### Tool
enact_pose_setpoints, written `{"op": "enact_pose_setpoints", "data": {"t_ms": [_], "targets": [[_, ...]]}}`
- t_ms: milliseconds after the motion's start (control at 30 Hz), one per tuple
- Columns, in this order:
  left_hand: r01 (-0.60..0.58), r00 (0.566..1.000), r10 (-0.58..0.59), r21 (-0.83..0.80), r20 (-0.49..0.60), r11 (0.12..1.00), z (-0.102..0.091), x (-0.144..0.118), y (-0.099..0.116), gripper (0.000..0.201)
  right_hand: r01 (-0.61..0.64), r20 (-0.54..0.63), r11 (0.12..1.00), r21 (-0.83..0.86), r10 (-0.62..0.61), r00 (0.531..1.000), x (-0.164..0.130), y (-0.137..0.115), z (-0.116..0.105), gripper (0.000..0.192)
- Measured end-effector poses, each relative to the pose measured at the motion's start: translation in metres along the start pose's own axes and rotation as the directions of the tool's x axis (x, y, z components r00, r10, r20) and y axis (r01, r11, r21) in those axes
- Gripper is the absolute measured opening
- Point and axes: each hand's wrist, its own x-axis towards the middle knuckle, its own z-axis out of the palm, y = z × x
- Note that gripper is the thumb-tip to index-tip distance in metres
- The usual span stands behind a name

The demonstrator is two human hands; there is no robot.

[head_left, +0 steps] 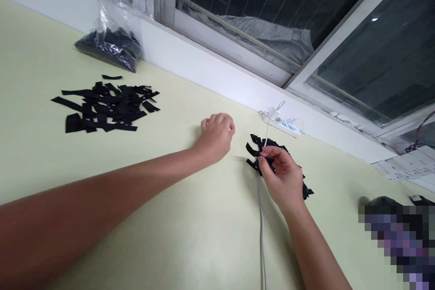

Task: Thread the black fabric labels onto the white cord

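Note:
My left hand (217,138) is over the middle of the table, its fingers curled in and their undersides turned away, so anything inside is hidden. My right hand (285,174) pinches thumb and forefinger together in front of a pile of short black fabric strips (252,149). Strip ends show right beside the fingertips, but I cannot tell whether one is held. A white cable (261,217) runs behind those fingertips. Farther left lies a larger loose heap of black fabric strips (112,106), with one strip (112,77) apart above it.
A clear plastic bag (108,43) of black pieces leans against the back ledge. Behind the right pile stands a white power strip (288,125) with plugs. White boxes (408,165) and dark items (385,201) are at the right. Windows rise behind the pale table (176,235).

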Motion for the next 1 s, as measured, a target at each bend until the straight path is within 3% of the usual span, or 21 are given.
{"op": "enact_pose_setpoints", "data": {"t_ms": [100,200,300,500,733,1000], "targets": [[0.193,0.957,-0.245,-0.291,-0.157,0.937,-0.005,0.013,-0.012,0.008,-0.023,-0.011,1.000,0.022,0.023,1.000,-0.001,-0.003,0.000,0.019],[0.246,0.915,-0.380,-0.561,-0.134,0.791,-0.003,0.017,-0.021,0.006,-0.047,-0.026,0.998,0.041,0.048,0.999,-0.001,-0.005,0.002,0.020],[0.226,0.913,-0.398,-0.703,-0.089,0.674,0.004,0.015,-0.020,0.006,-0.077,-0.072,0.996,0.054,0.081,0.994,-0.001,-0.005,0.003,0.022],[0.194,0.958,-0.286,-0.736,0.001,0.648,0.009,0.003,-0.005,0.003,-0.116,-0.142,0.991,0.074,0.125,0.982,-0.001,-0.006,0.003,0.026],[0.185,0.947,-0.306,-0.605,-0.102,0.775,-0.003,-0.001,-0.008,0.004,-0.248,-0.237,0.965,0.091,0.262,0.935,-0.004,-0.005,0.008,0.035],[0.215,0.969,-0.243,-0.589,0.032,0.779,0.000,-0.005,-0.008,0.005,-0.336,-0.142,0.934,0.122,0.351,0.925,0.001,0.012,0.015,0.042]]}}
